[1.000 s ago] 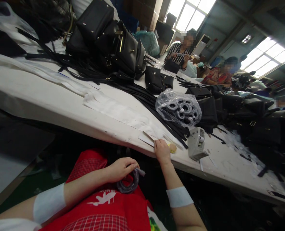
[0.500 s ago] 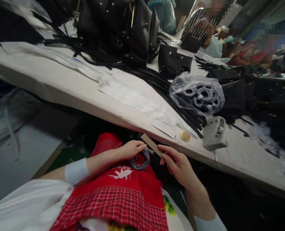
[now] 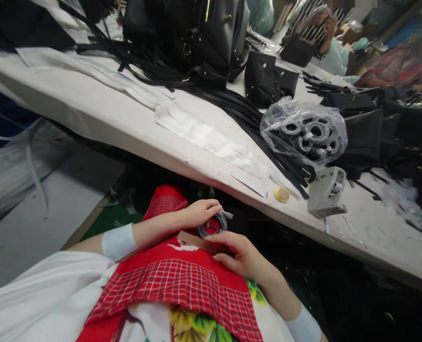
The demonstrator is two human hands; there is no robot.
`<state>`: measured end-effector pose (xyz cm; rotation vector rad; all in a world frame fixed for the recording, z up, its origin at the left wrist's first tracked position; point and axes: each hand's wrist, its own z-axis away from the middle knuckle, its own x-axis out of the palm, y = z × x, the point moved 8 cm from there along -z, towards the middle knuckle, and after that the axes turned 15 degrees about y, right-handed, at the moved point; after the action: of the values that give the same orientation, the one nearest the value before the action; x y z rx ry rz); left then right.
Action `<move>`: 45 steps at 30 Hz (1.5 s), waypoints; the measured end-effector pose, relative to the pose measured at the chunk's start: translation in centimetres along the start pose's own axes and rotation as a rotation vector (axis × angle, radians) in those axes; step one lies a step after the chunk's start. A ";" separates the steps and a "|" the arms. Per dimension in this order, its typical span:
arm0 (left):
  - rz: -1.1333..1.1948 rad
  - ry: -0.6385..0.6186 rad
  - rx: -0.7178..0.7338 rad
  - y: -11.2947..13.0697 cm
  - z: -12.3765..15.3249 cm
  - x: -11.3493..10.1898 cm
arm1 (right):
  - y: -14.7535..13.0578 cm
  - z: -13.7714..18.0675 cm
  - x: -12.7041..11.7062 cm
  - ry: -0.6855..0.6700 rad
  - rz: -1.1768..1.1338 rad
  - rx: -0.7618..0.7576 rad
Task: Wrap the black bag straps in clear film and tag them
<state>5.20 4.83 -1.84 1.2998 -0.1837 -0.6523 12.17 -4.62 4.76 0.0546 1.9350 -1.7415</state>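
Observation:
My left hand [image 3: 202, 213] is closed on the upper left of a dark grey coiled ring [image 3: 222, 222]. A short pale tab sticks out from the ring's right side. The ring rests over the lap of the red apron [image 3: 211, 270]. Between the thumb and fingers of my right hand [image 3: 241, 254] is a flat tan strip [image 3: 194, 240]. It points left, just below the ring, and lies low over the white print on the apron. Whether strip and ring touch, I cannot tell.
Along the white table [image 3: 100, 121] lie black straps [image 3: 228, 107] and white wrapping [image 3: 203, 135]. A clear bag of similar rings [image 3: 303, 133], a grey tape dispenser [image 3: 326, 192] and a small yellow-edged roll [image 3: 281, 194] stand nearer. Black bags [image 3: 196, 38] and a person's hands [image 3: 324, 26] are beyond.
My right hand has moved down and left, swinging the tan strip from above the ring's right side to below it. My left hand keeps hold of the ring. The view has shifted slightly.

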 end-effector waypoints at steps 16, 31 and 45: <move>0.227 -0.029 -0.202 -2.0 -0.3 0.2 | -1.0 0.1 0.6 -0.289 0.525 -0.028; 0.153 -0.057 -0.135 -1.6 -0.6 -0.2 | -2.1 -2.0 -5.1 0.001 0.993 0.167; -0.028 0.006 0.069 -0.9 -1.1 -0.4 | 1.8 -4.7 -3.8 0.129 0.906 0.237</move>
<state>5.11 5.89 -2.89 1.3727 -0.1855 -0.6708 14.47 1.30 4.77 0.9826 1.4010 -1.3191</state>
